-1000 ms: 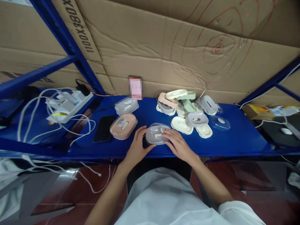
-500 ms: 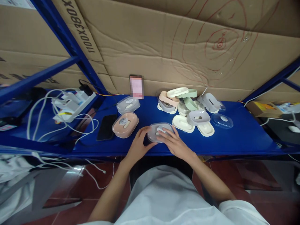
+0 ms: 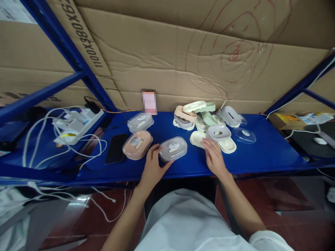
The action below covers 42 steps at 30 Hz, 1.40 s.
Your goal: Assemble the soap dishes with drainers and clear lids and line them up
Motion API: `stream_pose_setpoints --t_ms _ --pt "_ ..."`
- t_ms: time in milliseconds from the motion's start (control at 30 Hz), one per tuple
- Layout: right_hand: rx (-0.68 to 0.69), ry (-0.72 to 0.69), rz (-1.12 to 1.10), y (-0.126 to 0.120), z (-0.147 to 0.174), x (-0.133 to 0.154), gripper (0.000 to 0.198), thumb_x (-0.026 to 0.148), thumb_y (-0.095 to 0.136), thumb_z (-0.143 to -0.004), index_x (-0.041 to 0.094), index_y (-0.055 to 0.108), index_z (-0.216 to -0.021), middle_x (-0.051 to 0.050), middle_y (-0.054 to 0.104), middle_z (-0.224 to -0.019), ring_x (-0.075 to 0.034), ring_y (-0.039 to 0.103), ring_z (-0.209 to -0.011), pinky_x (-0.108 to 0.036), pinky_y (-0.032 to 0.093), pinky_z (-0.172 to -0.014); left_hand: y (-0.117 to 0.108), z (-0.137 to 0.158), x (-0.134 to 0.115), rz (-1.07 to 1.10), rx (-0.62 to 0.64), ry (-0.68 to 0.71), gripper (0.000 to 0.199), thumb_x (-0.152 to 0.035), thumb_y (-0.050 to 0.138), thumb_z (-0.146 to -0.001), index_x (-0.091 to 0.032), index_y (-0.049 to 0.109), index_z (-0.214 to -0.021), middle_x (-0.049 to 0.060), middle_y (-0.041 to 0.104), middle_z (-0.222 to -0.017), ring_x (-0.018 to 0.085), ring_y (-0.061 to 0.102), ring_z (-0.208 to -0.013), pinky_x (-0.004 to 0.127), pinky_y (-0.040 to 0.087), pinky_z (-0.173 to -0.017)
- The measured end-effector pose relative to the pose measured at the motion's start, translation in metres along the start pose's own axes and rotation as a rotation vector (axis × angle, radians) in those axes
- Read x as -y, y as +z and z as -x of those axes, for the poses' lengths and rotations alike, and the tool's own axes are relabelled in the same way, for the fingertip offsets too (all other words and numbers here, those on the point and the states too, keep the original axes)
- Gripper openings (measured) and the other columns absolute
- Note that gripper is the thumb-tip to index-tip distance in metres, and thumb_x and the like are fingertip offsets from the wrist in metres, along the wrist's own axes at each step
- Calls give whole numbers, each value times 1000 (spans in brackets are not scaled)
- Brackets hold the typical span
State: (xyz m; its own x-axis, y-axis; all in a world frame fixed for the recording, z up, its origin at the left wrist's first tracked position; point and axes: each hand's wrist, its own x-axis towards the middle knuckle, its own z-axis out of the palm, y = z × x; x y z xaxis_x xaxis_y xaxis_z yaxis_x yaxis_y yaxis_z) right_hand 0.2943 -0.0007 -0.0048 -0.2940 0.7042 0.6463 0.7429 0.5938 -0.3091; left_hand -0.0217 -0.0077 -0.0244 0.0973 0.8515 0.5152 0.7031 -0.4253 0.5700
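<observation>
On the counter (image 3: 264, 157), three boxes (image 3: 138, 143) look pretty done, my left fingers (image 3: 155, 150) pinching a grey box (image 3: 175, 150), right fingers (image 3: 210, 147) spread, loose parts (image 3: 227, 145) left.

Your blue worktop (image 3: 264, 153) carries a pink box (image 3: 137, 145), rear grey box (image 3: 138, 124), black phone (image 3: 116, 149), cream trays (image 3: 195, 138) and clear lid (image 3: 242, 136).

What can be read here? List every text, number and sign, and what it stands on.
"1100X380X6…": cardboard strip, cut off at the top edge.
Too small or blurred: round labels on the lidded boxes and clear lid; red scrawl on the cardboard wall; white sheet, top left.
Dark print, left cardboard: unreadable.
Pixelated: pink panel.
</observation>
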Motion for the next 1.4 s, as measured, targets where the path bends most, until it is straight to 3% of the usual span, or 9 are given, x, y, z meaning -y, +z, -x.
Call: stream_pose_setpoints --t_ms 100,267,367,467,667,900,1067,1167,1400 --pt "-105 155 188 -26 22 -32 43 22 45 -107 25 59 -147 -13 67 -147 -30 59 -142 -56 43 -121 1 -2 -4 -43 -93 19 62 -42 81 -91 -21 47 -139 21 46 -155 40 49 -149 62 48 -119" --pt "-161 445 491 -70 50 -81 48 38 48 -106 21 57 -150 -18 55 -159 -38 51 -147 -62 40 -118 -1 -5 -7 -26 -18 39 54 -40 75 -96 -22 50 -141 20 44 -157 39 48 -150 61 47 -121" --pt "-140 534 565 -86 54 -106 52 41 45 -106 19 56 -152 -20 48 -165 -42 43 -153 -67 37 -118 -2 -5 -6 -17 -5 34 49 -39 73 -98 -22 52 -139 20 45 -156 38 49 -148 61 46 -122" --pt "-124 515 513 -84 49 -114 50 39 43 -107 20 57 -151 -19 51 -162 -39 45 -152 -63 38 -118 -2 -5 -5 -19 -6 33 49 -40 73 -98 -23 52 -139 19 46 -155 38 51 -147 62 46 -121" --pt "79 315 405 -47 36 -87 49 39 39 -111 23 53 -155 -17 50 -164 -34 46 -151 -58 37 -120 0 -5 -3 -1 14 38 51 -41 71 -99 -23 51 -142 19 45 -157 38 49 -150 61 46 -122" --pt "76 366 382 -45 39 -87 52 43 40 -110 26 51 -158 -17 48 -165 -35 49 -149 -59 43 -117 -1 -2 -7 -34 -2 39 50 -39 72 -97 -24 53 -140 17 47 -156 37 50 -147 58 47 -120" --pt "77 355 359 -44 41 -91 52 44 39 -110 25 51 -158 -17 48 -165 -36 50 -149 -58 46 -114 3 -2 -17 -260 -99 28 44 -37 73 -93 -23 61 -133 19 55 -145 43 55 -136 66 46 -114" --pt "77 346 350 -44 41 -91 52 44 39 -111 25 51 -157 -18 48 -165 -36 49 -150 -58 46 -114 7 -21 -18 -367 -159 -17 39 -44 68 -97 -20 64 -127 23 58 -143 48 56 -132 73 42 -110" --pt "77 352 337 -45 39 -88 50 43 41 -111 25 50 -157 -17 47 -166 -36 50 -150 -58 46 -113 14 -86 -9 -437 -37 -59 53 -44 53 -101 -6 58 -138 33 57 -145 54 50 -137 77 37 -109"
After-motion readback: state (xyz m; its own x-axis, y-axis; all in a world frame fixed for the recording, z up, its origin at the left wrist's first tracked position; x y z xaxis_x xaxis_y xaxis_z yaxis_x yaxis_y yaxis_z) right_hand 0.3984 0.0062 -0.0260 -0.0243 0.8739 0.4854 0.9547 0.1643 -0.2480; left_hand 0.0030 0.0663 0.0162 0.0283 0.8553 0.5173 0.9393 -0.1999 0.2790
